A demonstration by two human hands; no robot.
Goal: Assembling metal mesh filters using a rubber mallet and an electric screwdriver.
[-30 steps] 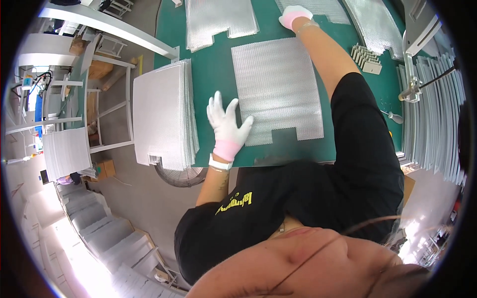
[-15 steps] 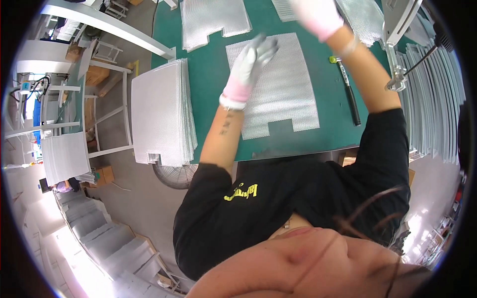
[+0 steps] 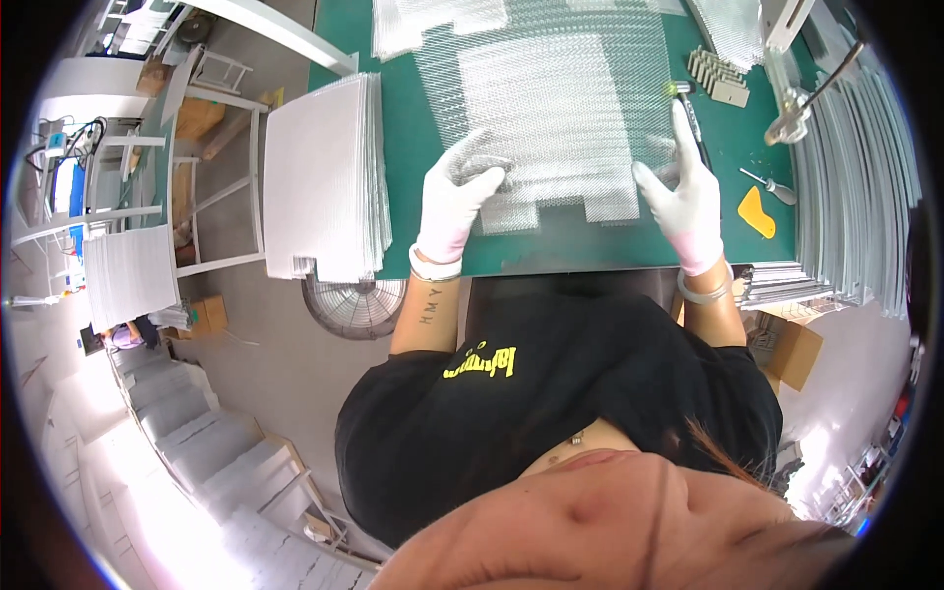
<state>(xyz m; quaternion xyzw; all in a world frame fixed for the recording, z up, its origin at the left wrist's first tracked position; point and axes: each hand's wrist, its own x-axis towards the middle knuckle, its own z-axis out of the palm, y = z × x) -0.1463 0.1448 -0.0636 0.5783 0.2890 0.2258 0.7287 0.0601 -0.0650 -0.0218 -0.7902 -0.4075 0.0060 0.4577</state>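
Observation:
A see-through metal mesh sheet is held above the table between my two white-gloved hands. My left hand is closed on its near left part, thumb toward the middle. At its near right edge my right hand grips with the thumb and fingers, the index finger stretched along it. Beneath lies another mesh sheet, with a notch in its near edge, flat on the green table. A hammer with a yellow-green head lies beyond my right hand, its handle partly hidden.
Stacked sheets stand at the left, and more mesh sheets lie at the far right. A row of metal brackets, a screwdriver and a flat yellow piece are on the right. A metal arm overhangs there.
My right hand has come back from the far side toward me. A second mesh sheet is now held over the lying one, and my left hand has moved nearer. The view has shifted slightly.

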